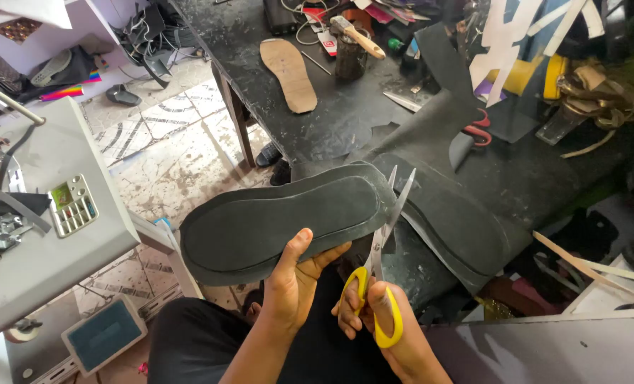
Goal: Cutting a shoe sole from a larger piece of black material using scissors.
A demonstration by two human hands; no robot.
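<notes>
My left hand (292,281) grips the near edge of a black shoe-sole cutout (281,220), thumb on top, holding it flat above my lap. My right hand (381,320) holds yellow-handled scissors (382,263) with fingers through the loops. The blades stand open and point up at the sole's right end, where the sole joins a larger black rubber sheet (445,213) that hangs off the workbench.
A dark workbench (331,121) carries a tan cardboard insole pattern (290,72), a brush on a jar (352,43), red-handled scissors (479,128) and scraps. A grey sewing machine table (46,242) stands at left, above a tiled floor (167,156).
</notes>
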